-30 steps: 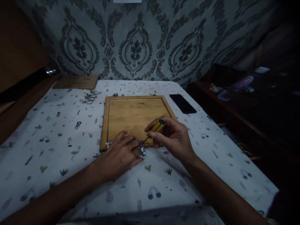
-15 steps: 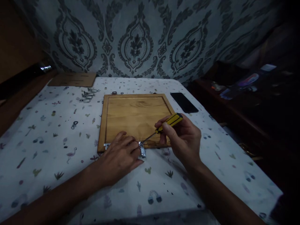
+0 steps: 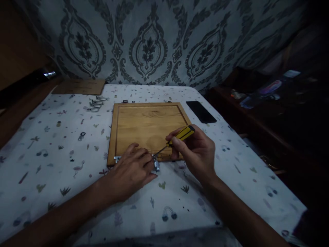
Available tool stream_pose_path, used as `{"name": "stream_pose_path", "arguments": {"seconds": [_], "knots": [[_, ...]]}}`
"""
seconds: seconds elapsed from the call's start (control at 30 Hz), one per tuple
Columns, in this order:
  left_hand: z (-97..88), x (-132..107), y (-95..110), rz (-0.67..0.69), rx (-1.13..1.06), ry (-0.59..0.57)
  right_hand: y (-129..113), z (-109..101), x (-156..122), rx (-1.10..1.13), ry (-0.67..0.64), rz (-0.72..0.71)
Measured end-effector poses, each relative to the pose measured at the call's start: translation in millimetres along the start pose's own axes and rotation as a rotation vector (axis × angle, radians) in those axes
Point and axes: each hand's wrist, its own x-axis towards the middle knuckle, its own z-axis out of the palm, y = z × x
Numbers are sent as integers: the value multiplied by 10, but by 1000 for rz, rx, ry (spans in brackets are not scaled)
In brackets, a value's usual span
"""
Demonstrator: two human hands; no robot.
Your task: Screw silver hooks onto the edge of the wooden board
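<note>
A wooden panel (image 3: 151,125) with a raised frame lies flat on the table. Along its near edge sits a shiny metal hinge (image 3: 156,165), partly covered by the fingers of my left hand (image 3: 131,171). That hand is closed over the hinge, holding it against the wood. My right hand (image 3: 196,151) grips a yellow-and-black screwdriver (image 3: 181,135) by the handle. The screwdriver's shaft slants down to the left, and its tip is at the hinge. Another silver metal end (image 3: 117,159) shows left of my fingers.
A printed cloth (image 3: 84,181) covers the table. Right of the panel lies a black phone (image 3: 201,112). Several metal pieces (image 3: 96,103) lie at the back left, near a cardboard sheet (image 3: 79,86). A plastic bottle (image 3: 269,88) rests on the dark furniture at right.
My right hand and the screwdriver handle have shifted slightly left, while the tip stays at the hinge. My left hand has hardly moved.
</note>
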Motion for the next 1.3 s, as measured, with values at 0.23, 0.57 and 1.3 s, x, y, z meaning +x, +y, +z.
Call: {"name": "stream_pose_path", "arguments": {"seconds": [0.23, 0.57, 1.3], "knots": [[13, -6, 3, -10, -4, -3, -101, -50, -4, -145, -183, -65], [13, 2, -4, 6, -3, 4, -131, -4, 43, 4, -130, -22], [16, -15, -10, 10, 0, 8, -182, -37, 200, -27, -296, 19]]}}
